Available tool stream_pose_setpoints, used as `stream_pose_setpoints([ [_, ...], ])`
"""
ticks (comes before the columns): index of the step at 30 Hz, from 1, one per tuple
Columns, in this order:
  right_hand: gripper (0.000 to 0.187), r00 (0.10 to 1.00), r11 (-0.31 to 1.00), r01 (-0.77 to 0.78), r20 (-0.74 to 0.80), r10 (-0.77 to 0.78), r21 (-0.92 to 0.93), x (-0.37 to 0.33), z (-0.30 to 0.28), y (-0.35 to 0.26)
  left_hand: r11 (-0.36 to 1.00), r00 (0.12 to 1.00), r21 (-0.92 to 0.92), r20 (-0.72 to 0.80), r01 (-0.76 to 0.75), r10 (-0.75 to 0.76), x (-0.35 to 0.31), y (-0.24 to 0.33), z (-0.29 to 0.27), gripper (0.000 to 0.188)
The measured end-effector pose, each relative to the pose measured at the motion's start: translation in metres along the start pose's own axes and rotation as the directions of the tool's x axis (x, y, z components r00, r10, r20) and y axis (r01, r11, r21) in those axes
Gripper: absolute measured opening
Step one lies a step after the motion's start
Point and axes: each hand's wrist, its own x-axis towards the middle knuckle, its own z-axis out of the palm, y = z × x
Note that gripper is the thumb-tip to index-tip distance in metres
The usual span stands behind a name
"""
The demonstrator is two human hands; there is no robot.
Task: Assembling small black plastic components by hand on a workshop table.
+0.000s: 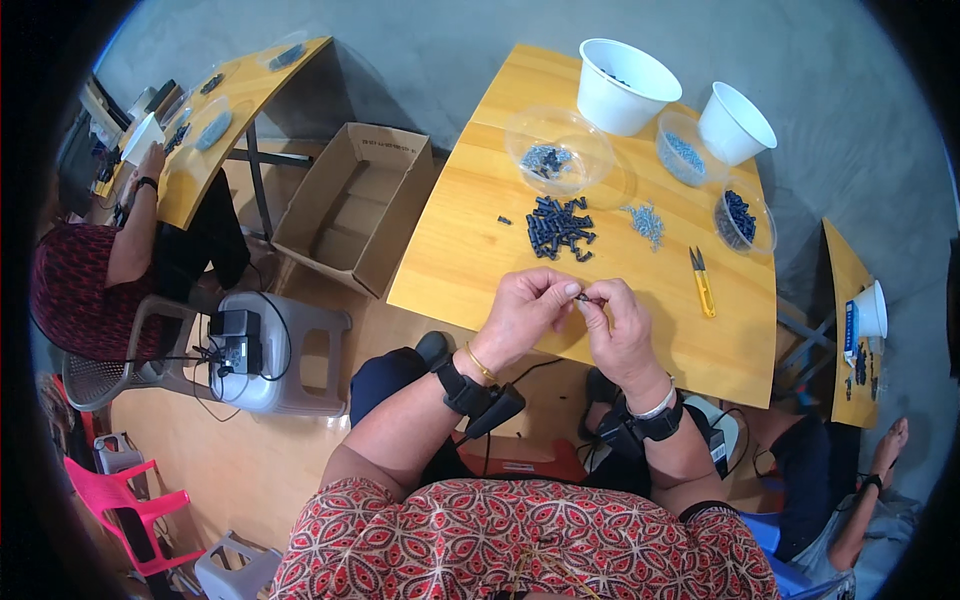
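My left hand (525,308) and my right hand (617,322) meet over the near edge of the wooden table (470,250). Together their fingertips pinch one small black part (582,297). Just beyond the hands lies a pile of similar black parts (558,227). To its right sits a small heap of silver screws (647,220). Both wrists carry black strapped devices.
Yellow snips (702,281) lie right of my hands. Behind stand clear bowls (558,150) of parts and two white tubs (625,85). An open cardboard box (355,205) and a grey stool (265,350) stand at the left. Other people sit at the left and the lower right.
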Motion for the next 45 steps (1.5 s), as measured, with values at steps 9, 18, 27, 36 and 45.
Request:
stream_pose_setpoints([
  [9, 0.01, 0.999, 0.999, -0.047, 0.029, 0.047, 0.007, 0.009, 0.0, -0.005, 0.93, 0.987, -0.336, -0.016, 0.147, -0.161, -0.002, 0.006, -0.003, 0.013],
  [18, 0.015, 0.982, 0.973, -0.048, 0.165, 0.087, -0.225, 0.043, -0.012, 0.044, 0.919, 0.994, -0.38, 0.02, 0.106, -0.106, -0.001, 0.004, -0.007, 0.01],
  [27, 0.007, 0.97, 0.981, -0.11, 0.196, 0.141, -0.159, 0.04, -0.009, 0.049, 0.877, 0.993, -0.467, 0.023, 0.11, -0.112, 0.002, 0.001, -0.011, 0.012],
  [36, 0.01, 0.927, 0.743, -0.373, 0.19, 0.324, 0.556, 0.013, -0.011, 0.011, 0.875, 0.995, -0.475, 0.025, 0.095, -0.094, 0.003, 0.003, -0.007, 0.01],
  [45, 0.007, 0.936, 0.68, -0.35, 0.204, 0.288, 0.645, 0.008, -0.003, 0.014, 0.898, 0.998, -0.437, 0.017, 0.06, -0.058, 0.002, 0.003, -0.005, 0.01],
])
